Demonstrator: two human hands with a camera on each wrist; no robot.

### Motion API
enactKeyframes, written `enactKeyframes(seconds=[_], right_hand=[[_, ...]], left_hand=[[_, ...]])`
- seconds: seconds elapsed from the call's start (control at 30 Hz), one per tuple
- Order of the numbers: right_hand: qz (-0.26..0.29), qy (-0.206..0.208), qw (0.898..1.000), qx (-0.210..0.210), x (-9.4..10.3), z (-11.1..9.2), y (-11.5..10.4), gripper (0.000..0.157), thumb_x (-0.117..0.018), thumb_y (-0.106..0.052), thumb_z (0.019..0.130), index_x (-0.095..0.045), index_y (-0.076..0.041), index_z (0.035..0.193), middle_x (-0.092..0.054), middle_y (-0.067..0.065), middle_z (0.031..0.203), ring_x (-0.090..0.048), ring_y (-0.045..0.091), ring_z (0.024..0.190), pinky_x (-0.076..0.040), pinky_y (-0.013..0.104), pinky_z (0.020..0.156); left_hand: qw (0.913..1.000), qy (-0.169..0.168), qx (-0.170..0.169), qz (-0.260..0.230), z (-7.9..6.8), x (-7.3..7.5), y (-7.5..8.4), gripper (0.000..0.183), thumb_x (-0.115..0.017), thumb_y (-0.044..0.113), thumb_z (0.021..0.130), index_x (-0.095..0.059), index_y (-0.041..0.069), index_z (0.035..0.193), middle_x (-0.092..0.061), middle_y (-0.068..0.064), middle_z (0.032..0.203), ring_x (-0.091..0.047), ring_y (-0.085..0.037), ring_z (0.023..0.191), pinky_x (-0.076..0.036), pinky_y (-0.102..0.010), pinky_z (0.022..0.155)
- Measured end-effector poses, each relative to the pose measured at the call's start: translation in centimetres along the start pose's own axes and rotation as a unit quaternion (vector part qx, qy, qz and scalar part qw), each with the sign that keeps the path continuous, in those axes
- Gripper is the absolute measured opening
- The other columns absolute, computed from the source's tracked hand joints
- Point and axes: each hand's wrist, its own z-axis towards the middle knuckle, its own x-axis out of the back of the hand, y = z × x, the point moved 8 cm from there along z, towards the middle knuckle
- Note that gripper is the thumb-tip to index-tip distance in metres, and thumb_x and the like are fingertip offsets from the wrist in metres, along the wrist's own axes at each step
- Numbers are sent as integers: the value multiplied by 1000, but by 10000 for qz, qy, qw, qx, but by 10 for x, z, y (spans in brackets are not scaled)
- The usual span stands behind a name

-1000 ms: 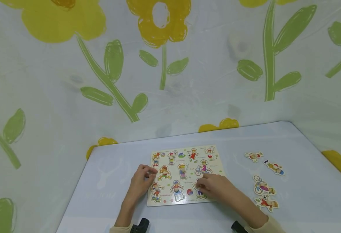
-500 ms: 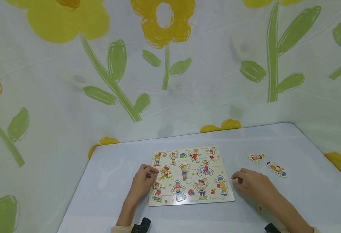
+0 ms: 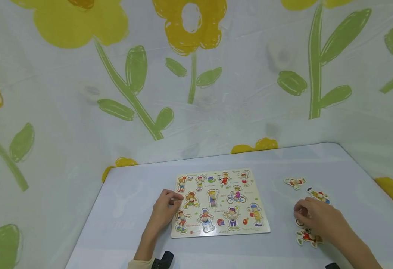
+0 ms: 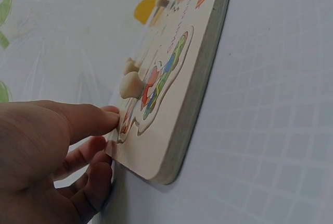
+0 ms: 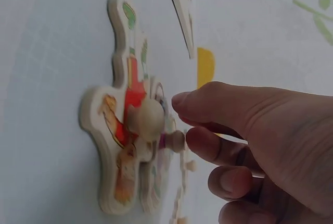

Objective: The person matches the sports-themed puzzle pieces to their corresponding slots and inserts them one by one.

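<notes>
A wooden knob puzzle board (image 3: 203,203) with printed sports figures lies mid-table; several of its figures carry round knobs. My left hand (image 3: 164,209) grips the board's left edge, thumb on top and fingers curled beside it, as the left wrist view shows. At the right, my right hand (image 3: 320,218) hovers over the bicycle piece (image 3: 299,223), mostly hiding it. In the right wrist view, thumb and index finger are spread close to that piece's knob (image 5: 175,140). The footballer piece (image 3: 306,236) lies just nearer me, its own knob (image 5: 148,120) upward.
Beyond my right hand lie a tennis piece (image 3: 295,182) and a skateboard piece (image 3: 318,194), partly covered by the hand. The white table (image 3: 122,231) meets a flower-printed cloth (image 3: 233,97) at the back.
My right hand has left the baseball figure on the board, moving right to the loose pieces. The baseball figure and the table tennis picture have come into sight. The left hand stays put.
</notes>
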Motion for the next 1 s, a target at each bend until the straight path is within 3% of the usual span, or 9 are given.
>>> enactKeyframes(seconds=[0.7, 1.0], right_hand=[[351, -775, 9957, -360, -4, 3, 21, 12, -76, -27, 81, -67, -20, 84, -59, -9, 73, -48, 11, 66, -37, 30, 56], [168, -198, 9996, 148, 4, 7, 6, 12, -79, -21, 78, -68, -23, 84, -59, -12, 75, -47, 5, 67, -40, 25, 57]], left_hand=[[10000, -11, -7, -91, 1, -1, -2, 10, -68, 11, 89, -71, 17, 95, -56, -2, 112, -51, -13, 88, -41, -23, 70], [9999, -1, -47, -93, 0, 0, 1, 9, -67, 10, 89, -72, 15, 95, -56, -3, 111, -51, -12, 86, -40, -22, 70]])
